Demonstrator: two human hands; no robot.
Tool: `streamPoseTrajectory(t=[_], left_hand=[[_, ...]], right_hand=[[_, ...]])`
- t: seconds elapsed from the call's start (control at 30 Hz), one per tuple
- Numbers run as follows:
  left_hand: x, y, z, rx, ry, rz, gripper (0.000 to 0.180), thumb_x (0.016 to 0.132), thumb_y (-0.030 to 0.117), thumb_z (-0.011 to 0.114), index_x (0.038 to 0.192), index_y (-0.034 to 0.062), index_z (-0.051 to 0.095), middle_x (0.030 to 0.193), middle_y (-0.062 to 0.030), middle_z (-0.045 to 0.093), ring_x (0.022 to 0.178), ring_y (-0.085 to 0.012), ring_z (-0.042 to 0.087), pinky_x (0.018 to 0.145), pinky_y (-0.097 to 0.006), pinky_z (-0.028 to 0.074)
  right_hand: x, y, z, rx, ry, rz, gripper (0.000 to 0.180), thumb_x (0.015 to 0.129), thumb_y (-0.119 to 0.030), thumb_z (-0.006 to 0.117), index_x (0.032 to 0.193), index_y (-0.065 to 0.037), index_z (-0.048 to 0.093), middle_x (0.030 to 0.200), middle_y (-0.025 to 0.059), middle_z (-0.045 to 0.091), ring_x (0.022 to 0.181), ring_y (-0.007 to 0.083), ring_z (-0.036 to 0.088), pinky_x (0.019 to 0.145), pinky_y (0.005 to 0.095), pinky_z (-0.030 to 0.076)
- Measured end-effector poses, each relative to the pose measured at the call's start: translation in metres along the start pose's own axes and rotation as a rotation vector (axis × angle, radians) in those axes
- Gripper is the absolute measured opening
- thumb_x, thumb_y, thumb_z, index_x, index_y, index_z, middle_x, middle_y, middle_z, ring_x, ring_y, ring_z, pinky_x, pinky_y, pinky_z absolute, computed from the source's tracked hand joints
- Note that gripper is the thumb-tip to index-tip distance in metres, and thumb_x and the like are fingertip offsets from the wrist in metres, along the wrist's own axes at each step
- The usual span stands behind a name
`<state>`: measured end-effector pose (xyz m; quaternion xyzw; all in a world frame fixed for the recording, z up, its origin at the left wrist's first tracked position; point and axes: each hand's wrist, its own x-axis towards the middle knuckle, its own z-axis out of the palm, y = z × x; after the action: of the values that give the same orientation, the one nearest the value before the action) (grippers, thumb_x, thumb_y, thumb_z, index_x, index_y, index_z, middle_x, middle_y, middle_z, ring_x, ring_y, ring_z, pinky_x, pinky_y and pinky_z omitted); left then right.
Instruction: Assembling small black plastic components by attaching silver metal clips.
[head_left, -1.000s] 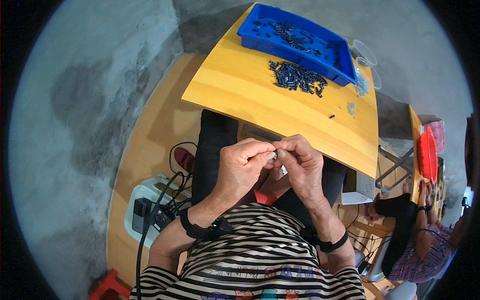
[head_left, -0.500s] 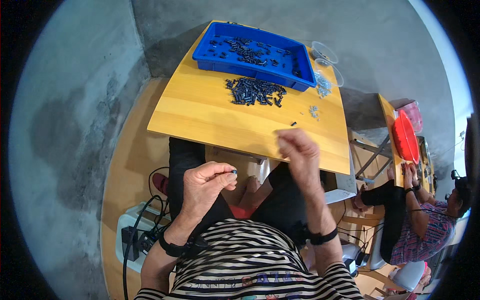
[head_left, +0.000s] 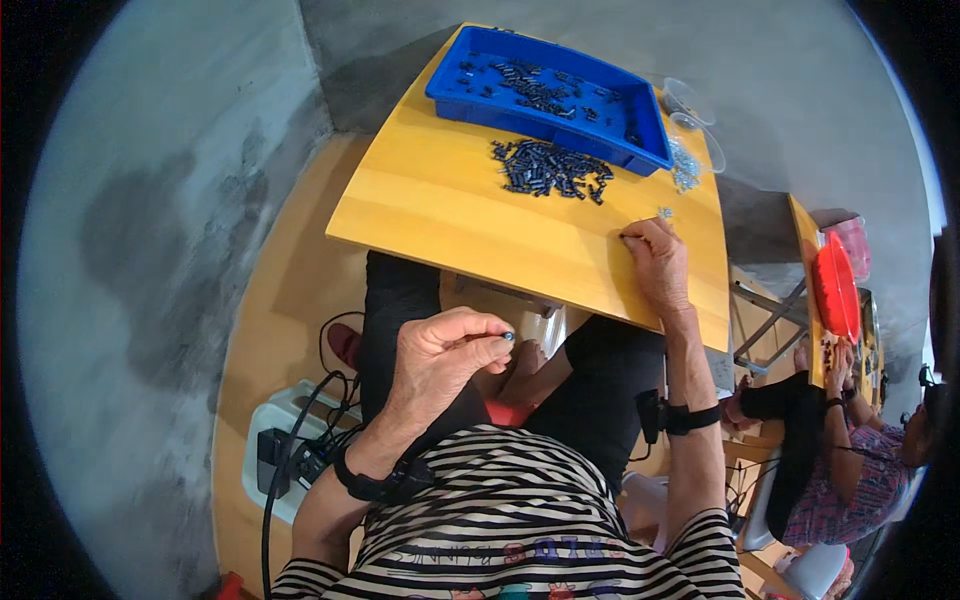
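My left hand [head_left: 448,358] is closed in a pinch in front of my lap, below the table's near edge. Between thumb and forefinger sits a small dark cylindrical piece [head_left: 509,337] with a pale bluish end. Over the table's right part, my right hand [head_left: 658,258] has its fingertips down at the tabletop, pinched at a small black piece [head_left: 623,236]. A few small clear pieces [head_left: 665,213] lie just beyond those fingers. Farther back is a pile of black cylindrical pieces [head_left: 550,170], spread loosely on the wood.
A blue tray [head_left: 510,118] with scattered black pieces stands at the back of the yellow table [head_left: 440,215]. Beside it are more clear pieces [head_left: 685,165] and clear round containers [head_left: 712,150]. At right, another person [head_left: 850,460] works at a table with a red basin [head_left: 836,290].
My right hand has moved forward and right, from above the near edge down to the small black piece on the table. The left hand keeps its pinch. The whole view has shifted slightly.
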<state>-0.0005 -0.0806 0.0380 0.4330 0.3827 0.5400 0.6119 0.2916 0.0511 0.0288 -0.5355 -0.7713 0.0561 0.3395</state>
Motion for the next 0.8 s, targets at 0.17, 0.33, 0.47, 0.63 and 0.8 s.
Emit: streamPoseTrajectory(t=[0.17, 0.33, 0.47, 0.63, 0.8], left_hand=[[0.001, 0.004, 0.0, 0.008, -0.051, 0.04, 0.01, 0.082, -0.001, 0.067, 0.091, -0.0053, 0.067, 0.083, -0.0102, 0.066, 0.069, -0.0139, 0.065, 0.062, -0.024, 0.056], [-0.005, 0.008, -0.001, 0.024, -0.017, 0.059, 0.012, 0.082, 0.0, 0.069, 0.094, -0.004, 0.068, 0.079, -0.0062, 0.066, 0.067, -0.0087, 0.062, 0.06, -0.02, 0.052], [-0.009, 0.014, 0.0, 0.033, -0.048, 0.076, 0.012, 0.082, 0.0, 0.069, 0.093, -0.0041, 0.068, 0.081, -0.0071, 0.066, 0.069, -0.0103, 0.063, 0.062, -0.021, 0.054], [-0.012, 0.017, -0.004, 0.077, -0.035, 0.072, 0.01, 0.081, -0.002, 0.068, 0.091, -0.0041, 0.067, 0.082, -0.0075, 0.065, 0.071, -0.012, 0.065, 0.063, -0.023, 0.055], [-0.013, 0.013, -0.004, 0.062, -0.017, 0.091, 0.01, 0.082, -0.002, 0.068, 0.092, -0.0038, 0.067, 0.082, -0.0073, 0.065, 0.07, -0.0114, 0.065, 0.063, -0.022, 0.056]], right_hand=[[-0.006, -0.026, -0.007, 0.358, -0.077, 0.217, 0.006, 0.084, -0.004, 0.061, 0.087, -0.002, 0.066, 0.079, 0.0085, 0.065, 0.069, 0.0197, 0.063, 0.063, 0.0305, 0.049], [-0.025, -0.13, -0.021, 0.94, -0.416, 0.325, 0.008, 0.084, -0.001, 0.065, 0.092, -0.001, 0.067, 0.08, 0.0012, 0.065, 0.069, 0.0082, 0.061, 0.064, 0.0224, 0.05], [-0.034, -0.153, -0.011, 0.961, -0.42, 0.094, 0.014, 0.081, 0.001, 0.068, 0.095, 0.0, 0.067, 0.081, 0.0038, 0.066, 0.071, 0.0092, 0.062, 0.063, 0.0213, 0.051], [-0.033, -0.161, -0.01, 1.009, -0.487, 0.193, 0.014, 0.077, 0.002, 0.071, 0.09, -0.001, 0.068, 0.083, 0.0043, 0.066, 0.076, 0.0105, 0.061, 0.069, 0.0244, 0.05], [-0.031, -0.157, -0.004, 0.849, -0.424, 0.015, 0.014, 0.075, 0.004, 0.071, 0.087, -0.002, 0.069, 0.082, 0.0059, 0.065, 0.077, 0.013, 0.062, 0.069, 0.0254, 0.05]])
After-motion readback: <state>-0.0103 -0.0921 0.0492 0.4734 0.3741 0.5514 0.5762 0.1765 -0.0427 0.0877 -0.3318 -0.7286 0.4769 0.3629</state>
